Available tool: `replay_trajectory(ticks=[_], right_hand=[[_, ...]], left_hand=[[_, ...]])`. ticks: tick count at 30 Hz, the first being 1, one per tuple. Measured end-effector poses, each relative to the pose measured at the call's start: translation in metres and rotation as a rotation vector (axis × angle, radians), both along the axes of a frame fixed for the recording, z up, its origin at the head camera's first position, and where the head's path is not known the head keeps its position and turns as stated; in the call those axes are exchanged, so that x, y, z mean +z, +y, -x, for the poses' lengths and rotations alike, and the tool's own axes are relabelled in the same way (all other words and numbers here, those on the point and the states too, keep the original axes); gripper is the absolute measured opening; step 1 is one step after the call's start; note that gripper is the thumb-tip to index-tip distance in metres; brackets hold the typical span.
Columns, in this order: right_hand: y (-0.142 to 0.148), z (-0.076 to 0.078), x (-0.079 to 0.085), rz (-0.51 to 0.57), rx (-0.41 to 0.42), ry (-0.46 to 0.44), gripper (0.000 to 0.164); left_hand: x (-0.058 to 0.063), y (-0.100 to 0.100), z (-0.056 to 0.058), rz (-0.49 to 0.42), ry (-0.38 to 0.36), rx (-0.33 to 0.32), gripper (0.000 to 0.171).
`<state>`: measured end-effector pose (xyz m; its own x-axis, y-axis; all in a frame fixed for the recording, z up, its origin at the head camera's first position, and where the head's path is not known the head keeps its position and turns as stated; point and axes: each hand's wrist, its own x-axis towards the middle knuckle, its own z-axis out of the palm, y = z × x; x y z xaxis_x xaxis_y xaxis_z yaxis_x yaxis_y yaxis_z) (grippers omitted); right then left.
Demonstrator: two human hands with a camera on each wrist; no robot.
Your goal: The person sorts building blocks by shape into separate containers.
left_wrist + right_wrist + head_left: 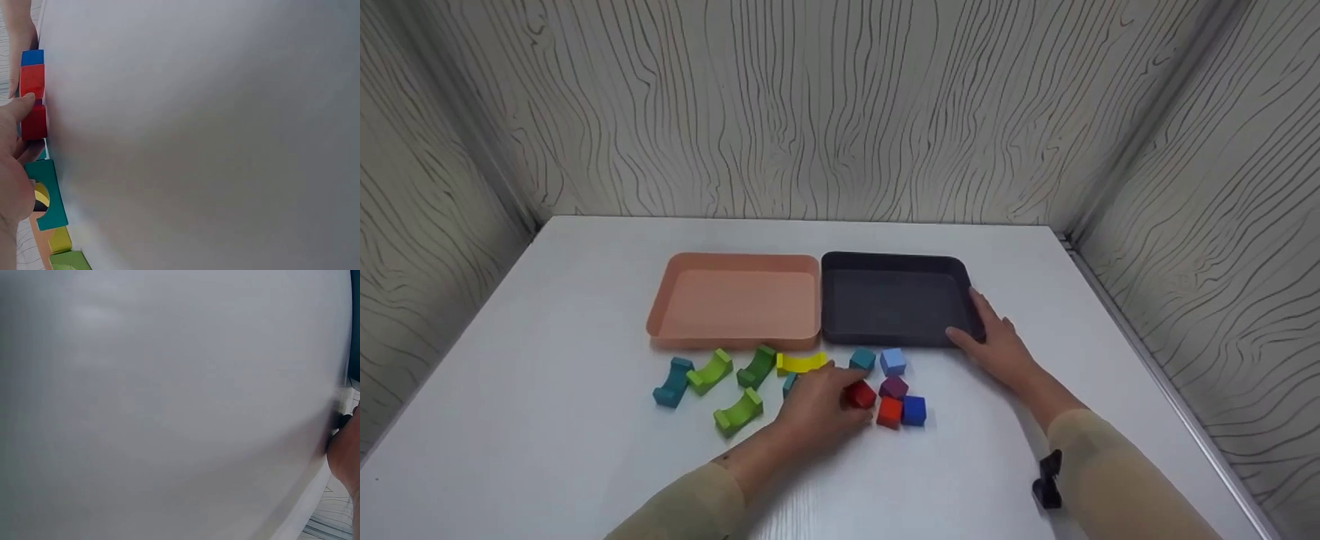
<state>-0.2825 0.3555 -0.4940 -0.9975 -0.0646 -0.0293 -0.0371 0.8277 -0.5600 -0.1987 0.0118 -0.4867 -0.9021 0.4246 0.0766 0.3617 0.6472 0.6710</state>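
My left hand point(817, 405) is low over the table, its thumb and fingers on either side of a dark red cube point(861, 394). The left wrist view also shows this dark red cube point(34, 122) between the thumb and the fingers. Right beside it are an orange-red cube point(889, 412), a blue cube point(914, 410) and a purple cube point(894, 387). Spread over the near right corner of a black tray point(900, 339), the fingers of my right hand point(1001, 352) look straight and touch its side. A teal arch block point(56, 194) is partly hidden by my left hand.
A pink tray point(735, 343) stands against the black tray's left side. Before it lie several arch blocks, among them a yellow one point(801, 364) and a dark green one point(756, 367). A teal cube point(862, 360) and a light blue cube point(893, 362) sit before the black tray.
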Motion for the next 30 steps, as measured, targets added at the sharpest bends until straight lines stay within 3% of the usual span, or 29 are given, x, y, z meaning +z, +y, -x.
replay_trajectory(ticks=[12, 20, 30], right_hand=[[-0.0016, 0.0025, -0.0019, -0.002, -0.015, -0.011, 0.100], [0.0011, 0.0031, -0.0071, -0.029, 0.026, 0.077, 0.102], [-0.0017, 0.0007, -0.0022, -0.031, 0.020, 0.067, 0.104]], left_hand=[[0.0000, 0.0004, -0.0015, -0.007, 0.001, 0.019, 0.059], [-0.0008, 0.0003, -0.0025, -0.044, -0.050, 0.028, 0.060], [0.0050, -0.0003, -0.0040, -0.083, -0.115, 0.037, 0.061]])
